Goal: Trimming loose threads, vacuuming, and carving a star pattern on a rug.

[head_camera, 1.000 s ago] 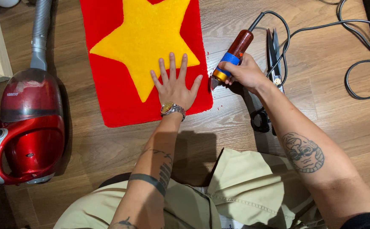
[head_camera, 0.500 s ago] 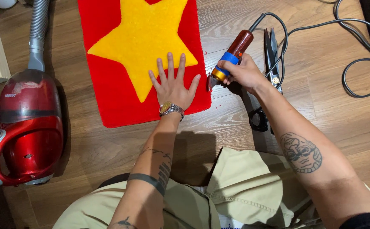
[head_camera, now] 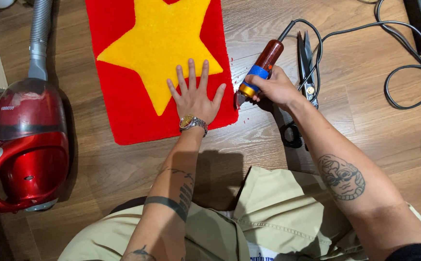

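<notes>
Little is changing since the earlier frames: only the view is drifting slightly. Right hand (head_camera: 273,87) is closing its grip around a corded trimmer with brown body and blue band (head_camera: 259,70), long axis slanting, head seemingly pointing down-left at the edge of the red tufted rug with yellow star (head_camera: 138,92). Left hand (head_camera: 194,96) is lying flat, fingers spread, holding nothing, on that rug on the wooden floor (head_camera: 365,116).
</notes>
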